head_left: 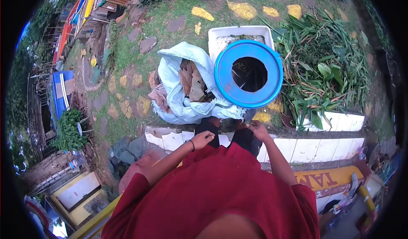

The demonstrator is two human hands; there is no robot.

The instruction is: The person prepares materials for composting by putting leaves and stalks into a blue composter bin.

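Observation:
My left hand point(204, 139) rests near my left knee, its fingers curled; whether anything small is inside cannot be made out. By my right knee is my right hand point(258, 130), its fingers bent and partly apart, with nothing seen in it. Just ahead of my knees, a light blue woven sack point(176, 99) lies open, with dry brown leaves point(192, 81) inside its mouth. To its right stands a blue round container point(272, 75) with a ring-shaped top and a dark round opening. Neither hand touches the sack's mouth or the container.
A white rectangular basin point(214, 41) sits behind the blue container. Cut green leaves point(323, 65) are heaped at the right. White tiled edging point(306, 149) runs beside my legs, above a yellow lettered board point(335, 177). Yellow stones point(242, 9) dot the grass.

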